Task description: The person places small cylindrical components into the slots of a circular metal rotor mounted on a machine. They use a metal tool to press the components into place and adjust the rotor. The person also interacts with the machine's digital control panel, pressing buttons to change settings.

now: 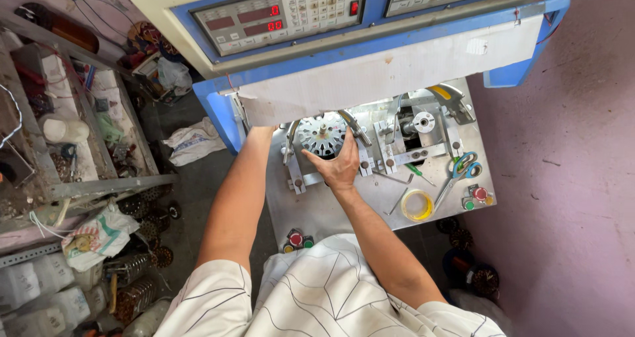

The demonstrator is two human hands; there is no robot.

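Right hand (338,165) lies spread over the near rim of the round slotted stator core (322,136), fingers splayed on it, the core just beyond the palm. Left hand is hidden under the machine's white panel (390,66); its grip can't be told.

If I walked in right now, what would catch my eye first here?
Probably the big blue and cream machine with red lit digits, filling the top. Below it, the right hand rests on a round slotted metal core on the steel table; the left hand is hidden under the machine.
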